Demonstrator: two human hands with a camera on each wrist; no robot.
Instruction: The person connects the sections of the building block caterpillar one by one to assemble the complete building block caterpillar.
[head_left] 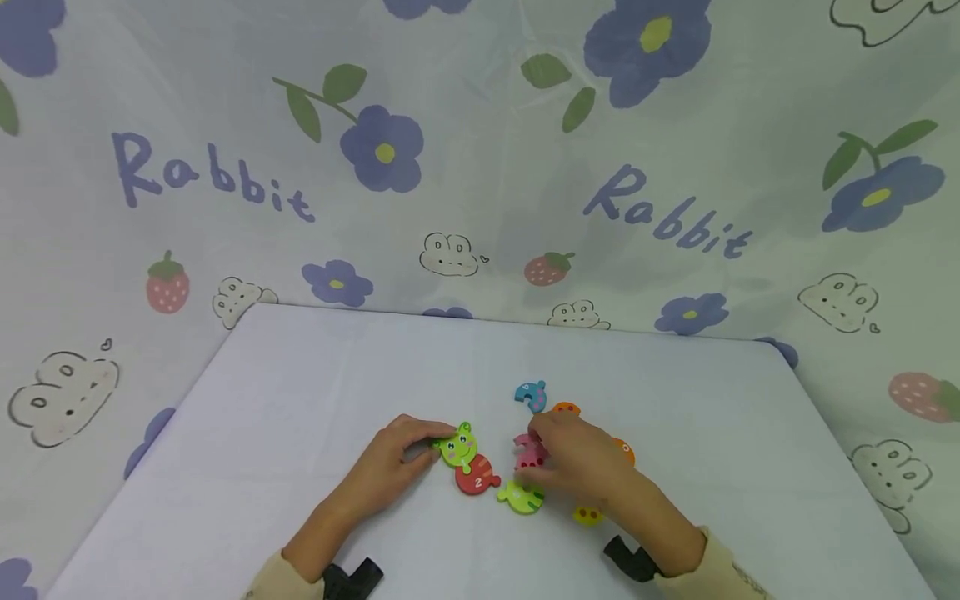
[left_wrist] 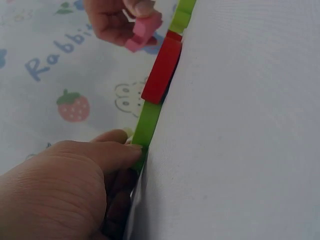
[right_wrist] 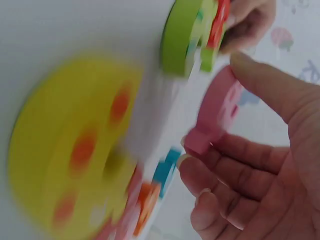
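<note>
And here's the left hand [head_left: 393, 454], forearm slanting up from the lower left, back of the hand upward, thumb and fingers pinching the outer edge of the green face piece [head_left: 457, 448]. That piece lies on the white cloth [head_left: 300, 400], linked to the red piece [head_left: 472, 477] marked 2; together their long axis runs down to the right, the red knob pointing right.

Over to the right hand [head_left: 577, 454]! The forearm angles up to the left, and thumb and fingertips grip the pink piece [head_left: 529, 451] up off the cloth, well apart from the red one. In the right wrist view it's tilted, its long axis sloping from the thumb at upper right to the blocky end at lower left, against the fingertips.

Just below, the green striped piece [head_left: 522, 498] lies flat, knob pointing left toward the red knob. The blue piece [head_left: 534, 395] sits beyond the hand, the yellow piece [head_left: 588, 516] near the right wrist.
</note>
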